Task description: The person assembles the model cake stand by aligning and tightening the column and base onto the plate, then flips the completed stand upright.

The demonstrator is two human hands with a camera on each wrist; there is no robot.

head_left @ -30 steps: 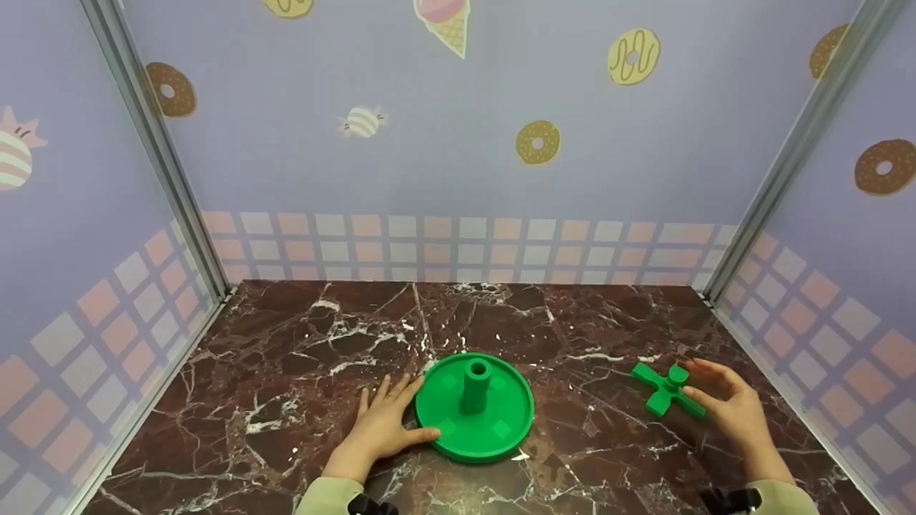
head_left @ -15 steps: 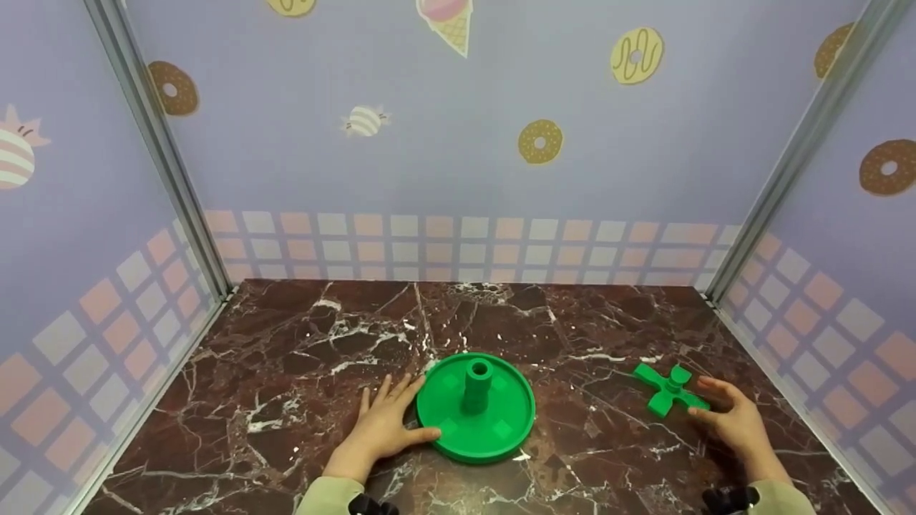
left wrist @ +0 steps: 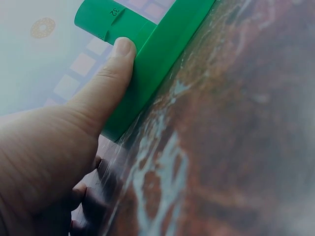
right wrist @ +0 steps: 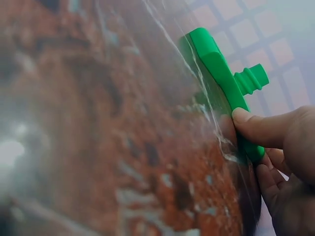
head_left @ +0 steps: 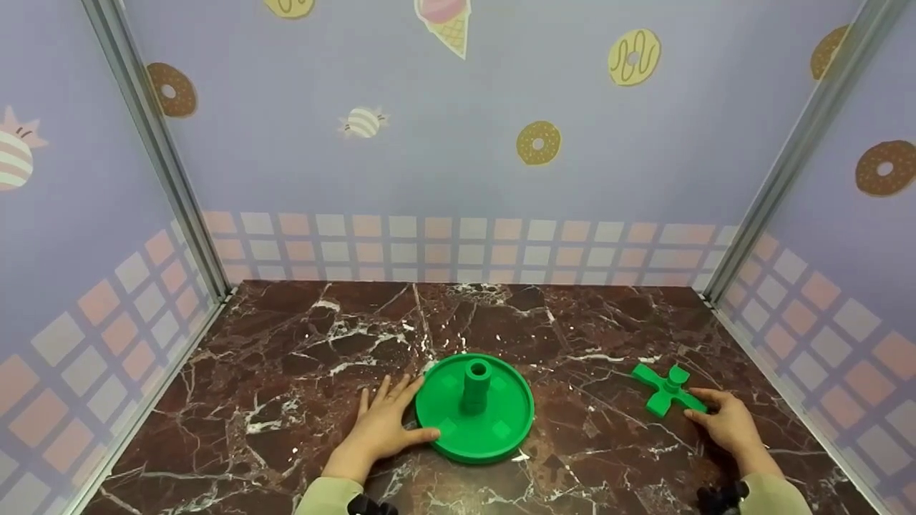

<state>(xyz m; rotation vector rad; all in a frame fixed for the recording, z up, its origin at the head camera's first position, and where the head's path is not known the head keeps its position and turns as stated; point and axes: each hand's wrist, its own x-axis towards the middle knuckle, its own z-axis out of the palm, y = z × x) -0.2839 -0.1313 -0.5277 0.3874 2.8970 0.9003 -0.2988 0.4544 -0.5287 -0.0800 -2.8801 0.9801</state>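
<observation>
A round green dish (head_left: 458, 436) with a raised rim lies on the table, and a hollow upright post (head_left: 475, 390) rises from its middle. My left hand (head_left: 383, 425) rests at its left side, fingers spread and fairly straight, thumb on the rim. In the left wrist view the thumb presses the dish's edge (left wrist: 162, 54) beside the post, which bears small marks. Off to the right lies a green cross-shaped piece (head_left: 662, 397) with a short ridged stub (right wrist: 252, 79) at its centre. My right hand (head_left: 728, 423) pinches its near right arm between thumb and fingers.
Dark red marbled table (head_left: 572, 472) with white veins lies under both pieces. Patterned panels (head_left: 458, 179) enclose it at the back and sides, joined by grey metal posts (head_left: 161, 157). A stretch of table separates dish and cross.
My right thumb and fingers, parted around the cross earlier, have come together on its near right arm. The left hand, dish and cross look unmoved.
</observation>
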